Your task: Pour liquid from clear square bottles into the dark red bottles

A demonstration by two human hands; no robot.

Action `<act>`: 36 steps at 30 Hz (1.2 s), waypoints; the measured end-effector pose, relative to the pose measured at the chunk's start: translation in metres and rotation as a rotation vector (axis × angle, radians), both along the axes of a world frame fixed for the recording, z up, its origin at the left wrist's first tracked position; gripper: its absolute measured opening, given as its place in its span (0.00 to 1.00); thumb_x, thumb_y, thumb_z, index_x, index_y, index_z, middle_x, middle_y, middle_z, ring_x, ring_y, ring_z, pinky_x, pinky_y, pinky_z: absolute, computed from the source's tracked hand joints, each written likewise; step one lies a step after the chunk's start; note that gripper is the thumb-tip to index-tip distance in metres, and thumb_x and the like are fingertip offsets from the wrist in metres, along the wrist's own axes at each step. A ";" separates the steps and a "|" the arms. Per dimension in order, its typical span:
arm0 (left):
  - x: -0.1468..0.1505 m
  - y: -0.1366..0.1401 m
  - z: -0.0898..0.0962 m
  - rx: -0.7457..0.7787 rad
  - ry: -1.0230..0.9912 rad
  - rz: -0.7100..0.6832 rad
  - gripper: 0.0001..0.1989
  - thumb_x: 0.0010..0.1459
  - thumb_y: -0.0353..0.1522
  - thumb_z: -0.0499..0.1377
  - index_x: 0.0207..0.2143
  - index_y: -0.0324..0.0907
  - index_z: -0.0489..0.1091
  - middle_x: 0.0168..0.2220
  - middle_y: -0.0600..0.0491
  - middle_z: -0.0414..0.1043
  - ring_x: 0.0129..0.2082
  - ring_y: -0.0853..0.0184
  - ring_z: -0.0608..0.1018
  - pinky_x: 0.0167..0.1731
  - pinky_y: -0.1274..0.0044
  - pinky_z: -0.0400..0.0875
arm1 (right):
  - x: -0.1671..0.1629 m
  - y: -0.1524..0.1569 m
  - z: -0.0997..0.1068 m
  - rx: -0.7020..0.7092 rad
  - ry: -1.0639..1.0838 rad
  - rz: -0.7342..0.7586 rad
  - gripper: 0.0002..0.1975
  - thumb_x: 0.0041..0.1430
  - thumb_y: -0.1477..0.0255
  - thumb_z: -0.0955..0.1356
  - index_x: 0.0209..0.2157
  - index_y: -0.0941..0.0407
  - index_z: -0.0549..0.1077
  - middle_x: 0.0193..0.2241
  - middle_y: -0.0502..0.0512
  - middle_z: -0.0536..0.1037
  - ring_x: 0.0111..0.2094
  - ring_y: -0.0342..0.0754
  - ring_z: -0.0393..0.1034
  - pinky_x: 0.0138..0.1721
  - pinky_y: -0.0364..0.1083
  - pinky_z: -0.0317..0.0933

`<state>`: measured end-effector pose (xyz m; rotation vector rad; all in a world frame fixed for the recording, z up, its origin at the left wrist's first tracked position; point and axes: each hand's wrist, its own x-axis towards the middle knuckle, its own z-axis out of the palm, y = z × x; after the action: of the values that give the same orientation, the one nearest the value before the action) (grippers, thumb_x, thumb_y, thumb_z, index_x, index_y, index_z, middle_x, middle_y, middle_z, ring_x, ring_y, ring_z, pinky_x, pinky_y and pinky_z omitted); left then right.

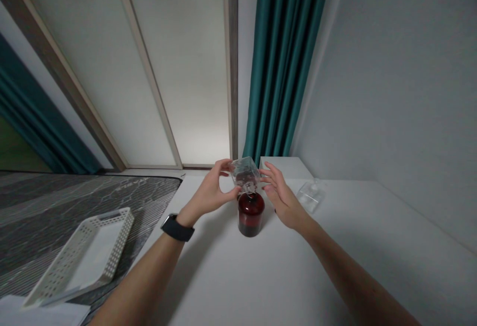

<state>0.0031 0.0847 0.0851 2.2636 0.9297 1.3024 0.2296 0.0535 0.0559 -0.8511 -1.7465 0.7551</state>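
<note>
A clear, square-sided glass bottle (244, 169) is tipped neck down, its neck at the top of a dark red-brown bottle (251, 214) that stands upright on the white table (238, 286). My left hand (211, 191), with a black watch on the wrist, grips the clear bottle between thumb and fingers from the left. On the other side, my right hand (282, 201) has its fingers apart, tips close to the clear bottle; whether they touch it I cannot tell. Dark contents show low in the red-brown bottle.
Another clear glass bottle (310, 197) lies on the table to the right. Behind stands a white box-like block (285, 167), near a green curtain (286, 67) and the wall. Left of the table, lower down, sits a white perforated basket (121, 231) by some white paper (40, 312).
</note>
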 end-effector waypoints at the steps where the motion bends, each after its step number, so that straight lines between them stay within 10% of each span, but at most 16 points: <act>1: 0.000 0.001 0.000 -0.021 -0.028 0.001 0.29 0.54 0.32 0.65 0.56 0.41 0.59 0.50 0.45 0.70 0.48 0.59 0.75 0.51 0.61 0.71 | 0.000 0.001 -0.001 0.008 0.012 -0.005 0.29 0.71 0.57 0.58 0.68 0.51 0.48 0.61 0.67 0.65 0.56 0.56 0.68 0.58 0.63 0.62; 15: -0.030 -0.022 -0.021 -0.656 -0.656 0.017 0.14 0.56 0.39 0.63 0.39 0.40 0.68 0.41 0.49 0.75 0.40 0.63 0.76 0.44 0.70 0.70 | -0.011 -0.001 -0.017 -0.097 0.060 0.059 0.27 0.71 0.60 0.59 0.67 0.50 0.53 0.53 0.60 0.76 0.56 0.53 0.70 0.62 0.61 0.57; 26: -0.041 -0.037 -0.067 -0.623 -0.781 0.071 0.20 0.54 0.43 0.66 0.43 0.41 0.70 0.42 0.49 0.75 0.41 0.61 0.77 0.43 0.71 0.70 | -0.019 -0.011 -0.016 -0.188 0.194 0.123 0.26 0.64 0.65 0.65 0.62 0.51 0.57 0.48 0.59 0.79 0.53 0.53 0.73 0.61 0.60 0.61; 36: -0.034 -0.042 -0.066 -0.638 -0.834 0.065 0.21 0.51 0.44 0.68 0.42 0.40 0.71 0.39 0.51 0.75 0.37 0.62 0.77 0.40 0.70 0.72 | -0.015 -0.026 -0.053 -0.064 0.075 -0.023 0.42 0.56 0.73 0.71 0.67 0.48 0.49 0.61 0.61 0.68 0.64 0.56 0.62 0.68 0.64 0.47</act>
<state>-0.0310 0.0429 0.0188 1.0650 0.9047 1.4964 0.2149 0.0277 0.0026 -0.8731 -1.6513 0.8210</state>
